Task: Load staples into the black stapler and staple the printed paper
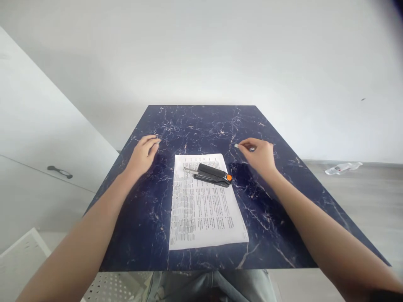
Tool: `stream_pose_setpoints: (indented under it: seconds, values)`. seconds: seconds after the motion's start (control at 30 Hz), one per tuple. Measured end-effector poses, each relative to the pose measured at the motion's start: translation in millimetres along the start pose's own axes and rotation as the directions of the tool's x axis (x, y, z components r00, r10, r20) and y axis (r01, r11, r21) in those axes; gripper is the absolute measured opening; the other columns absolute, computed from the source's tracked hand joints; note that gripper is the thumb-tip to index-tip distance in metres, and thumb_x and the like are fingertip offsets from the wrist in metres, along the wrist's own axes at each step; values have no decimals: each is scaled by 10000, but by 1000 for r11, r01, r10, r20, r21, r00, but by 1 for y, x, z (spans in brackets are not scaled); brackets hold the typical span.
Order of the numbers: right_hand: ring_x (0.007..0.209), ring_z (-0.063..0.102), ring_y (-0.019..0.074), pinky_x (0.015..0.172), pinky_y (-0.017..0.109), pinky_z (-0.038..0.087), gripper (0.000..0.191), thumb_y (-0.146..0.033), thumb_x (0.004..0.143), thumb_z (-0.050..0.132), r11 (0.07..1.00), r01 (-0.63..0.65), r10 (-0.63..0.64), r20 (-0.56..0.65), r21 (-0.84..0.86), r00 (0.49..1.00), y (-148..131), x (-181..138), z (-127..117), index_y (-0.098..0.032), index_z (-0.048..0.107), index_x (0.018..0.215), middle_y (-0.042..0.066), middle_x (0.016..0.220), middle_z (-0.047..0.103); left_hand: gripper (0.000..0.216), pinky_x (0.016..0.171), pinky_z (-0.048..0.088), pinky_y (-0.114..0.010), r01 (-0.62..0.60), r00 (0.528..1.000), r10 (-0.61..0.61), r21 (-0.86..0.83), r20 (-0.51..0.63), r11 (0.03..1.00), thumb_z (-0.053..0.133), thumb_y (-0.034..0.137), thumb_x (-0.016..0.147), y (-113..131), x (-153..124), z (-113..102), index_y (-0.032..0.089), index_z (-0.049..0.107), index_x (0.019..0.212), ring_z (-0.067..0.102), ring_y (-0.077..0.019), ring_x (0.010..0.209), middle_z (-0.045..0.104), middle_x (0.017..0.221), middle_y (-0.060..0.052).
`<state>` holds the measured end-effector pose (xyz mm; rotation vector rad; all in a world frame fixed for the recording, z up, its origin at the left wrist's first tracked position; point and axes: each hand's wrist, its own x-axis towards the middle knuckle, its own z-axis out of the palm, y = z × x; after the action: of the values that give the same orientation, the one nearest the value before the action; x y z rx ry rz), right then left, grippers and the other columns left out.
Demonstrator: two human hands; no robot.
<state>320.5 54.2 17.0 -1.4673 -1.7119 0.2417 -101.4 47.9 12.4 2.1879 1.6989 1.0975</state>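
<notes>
Thumb and fingers of my left hand point(145, 152) are pinched at the far left of the table, with a tiny greyish piece point(159, 141) at their tips, too small to make out clearly. Across from it, my right hand point(260, 156) pinches a short pale strip point(236, 145), which looks like a strip of staples. Between and nearer to me lies a black stapler point(211, 175) with an orange button; its metal staple tray point(190, 170) sticks out to the left. The stapler rests on printed sheets of paper point(208, 214), touched by neither hand.
The dark blue marble-patterned table point(204, 126) stands against a white wall. A white cabinet with a black handle point(59, 172) is at left, a perforated white stool or rack point(110, 287) below. Clear plastic packaging point(343, 168) lies on the floor at right.
</notes>
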Motion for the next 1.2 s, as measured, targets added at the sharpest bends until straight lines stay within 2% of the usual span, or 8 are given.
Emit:
stream_pose_setpoints:
  seconds: [0.13, 0.23, 0.4, 0.5, 0.7, 0.87, 0.97, 1.2]
  values:
    - [792, 694, 279, 835, 434, 524, 182, -365, 770, 794, 970, -232, 233, 8, -71, 972, 68, 27, -6, -183, 812, 765, 101, 795, 781, 615, 1332, 201, -655, 55, 966, -110, 232, 233, 971, 443, 478, 1076, -43, 9, 3, 159, 519, 1596, 295, -398, 1649, 352, 1760, -183]
    - [882, 687, 306, 884, 443, 501, 235, -382, 773, 759, 960, -268, 265, -49, -78, 963, 88, 34, -2, -160, 830, 800, 141, 885, 791, 615, 1317, 191, -688, 26, 945, -124, 309, 302, 951, 402, 507, 1088, -40, 7, 10, 197, 500, 1610, 316, -401, 1641, 400, 1743, -154]
    - [869, 665, 248, 829, 370, 477, 423, -379, 919, 530, 945, -328, 322, -150, -13, 935, 93, 31, 3, -124, 841, 1051, 125, 945, 796, 346, 1089, 516, -513, -34, 974, -51, 363, 220, 931, 510, 431, 1031, -21, 5, 8, 223, 723, 1208, 678, -375, 1252, 751, 1329, -150]
    - [775, 637, 219, 742, 347, 454, 437, -371, 930, 487, 934, -357, 353, -194, 15, 915, 93, 27, 3, -117, 828, 1032, 111, 884, 780, 192, 940, 560, -465, -19, 983, -43, 330, 180, 944, 571, 382, 993, -16, 5, 8, 247, 684, 1071, 724, -345, 1018, 781, 1091, -122]
    - [725, 609, 208, 736, 353, 461, 361, -357, 913, 506, 950, -311, 309, -207, 23, 928, 78, 23, 2, -146, 798, 927, 83, 822, 743, 263, 967, 571, -469, 20, 999, -26, 118, 48, 993, 617, 406, 955, -7, -2, 15, 230, 769, 1077, 727, -304, 931, 752, 1076, -109]
    - [834, 656, 231, 792, 376, 508, 294, -365, 976, 522, 996, -77, 85, -168, 54, 982, 30, 3, 3, -205, 760, 909, 77, 925, 740, 248, 708, 624, -348, 221, 973, -229, -380, 25, 898, 723, 416, 932, 25, -18, 20, 189, 785, 1012, 745, -210, 754, 798, 978, -90]
    - [865, 645, 243, 848, 422, 511, 297, -345, 1048, 503, 984, 176, -172, -89, 40, 981, -5, -16, 6, -232, 742, 913, 71, 911, 720, 239, 577, 555, -281, 246, 969, -218, -435, 114, 866, 704, 403, 978, 46, -26, 23, 176, 779, 987, 704, -161, 652, 793, 882, -79]
    - [1137, 640, 281, 964, 464, 545, 396, -495, 1099, 540, 876, 371, -472, 394, 307, 788, -40, -45, 20, -207, 663, 1342, 124, 1274, 674, 228, 681, 603, -322, 148, 987, -110, -384, 120, 911, 714, 415, 1005, 67, -40, 30, 243, 850, 1066, 724, -177, 735, 818, 917, -52]
